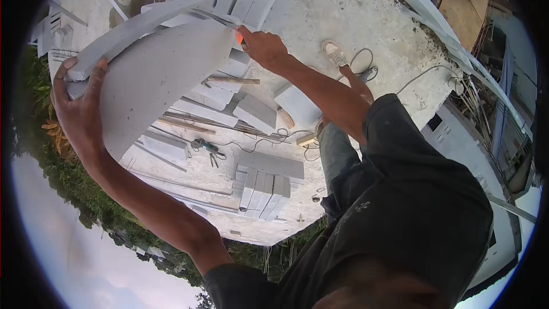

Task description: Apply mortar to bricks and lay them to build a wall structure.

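A large pale grey concrete block (166,66) stands raised in front of me on the left. Along its upper edge runs a long, thin grey strip (137,27), with a dark gap between the two towards the left end. My left hand (80,103) is closed round that end, its fingertips curled over the strip and the block's edge. At the far right corner, my right hand (264,48) grips an orange-handled tool (239,38). Its narrow metal blade points left towards the block's upper edge; the blade's tip is hard to make out.
Grey blocks (243,6) stand in a row at the back, and more are stacked (263,191) nearer me. A green power tool (206,146), a wooden-handled hammer (234,80) and a looping black cord (251,147) lie on the pale floor. A bucket (144,0) stands at the far left.
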`<state>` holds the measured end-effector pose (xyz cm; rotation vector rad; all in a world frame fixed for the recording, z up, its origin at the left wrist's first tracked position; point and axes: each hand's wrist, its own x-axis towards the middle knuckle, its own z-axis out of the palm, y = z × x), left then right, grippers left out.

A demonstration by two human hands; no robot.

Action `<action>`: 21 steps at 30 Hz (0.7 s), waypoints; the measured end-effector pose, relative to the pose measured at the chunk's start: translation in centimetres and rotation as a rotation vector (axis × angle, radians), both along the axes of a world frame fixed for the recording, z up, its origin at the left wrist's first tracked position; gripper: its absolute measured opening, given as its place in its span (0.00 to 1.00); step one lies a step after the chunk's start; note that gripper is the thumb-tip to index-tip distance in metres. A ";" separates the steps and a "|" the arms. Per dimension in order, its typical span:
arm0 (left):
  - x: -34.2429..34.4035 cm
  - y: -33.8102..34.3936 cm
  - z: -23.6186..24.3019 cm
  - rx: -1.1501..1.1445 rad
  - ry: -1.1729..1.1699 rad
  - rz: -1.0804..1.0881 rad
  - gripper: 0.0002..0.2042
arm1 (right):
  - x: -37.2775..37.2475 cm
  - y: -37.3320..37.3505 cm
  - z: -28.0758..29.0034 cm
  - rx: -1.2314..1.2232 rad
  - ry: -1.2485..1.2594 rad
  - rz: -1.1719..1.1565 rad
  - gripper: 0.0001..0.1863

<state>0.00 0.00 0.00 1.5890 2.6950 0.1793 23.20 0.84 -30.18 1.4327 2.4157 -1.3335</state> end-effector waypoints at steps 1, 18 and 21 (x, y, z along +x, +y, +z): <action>0.7 -0.4 0.5 -0.050 -0.022 0.032 0.31 | 1.7 -2.2 0.4 -0.046 0.002 -0.008 0.23; 0.6 1.1 0.6 0.061 0.017 0.032 0.29 | 13.4 -8.7 4.9 -0.016 -0.076 -0.079 0.27; -0.4 0.2 0.1 0.031 -0.055 0.071 0.30 | 16.5 -11.0 6.3 -0.091 0.038 -0.148 0.26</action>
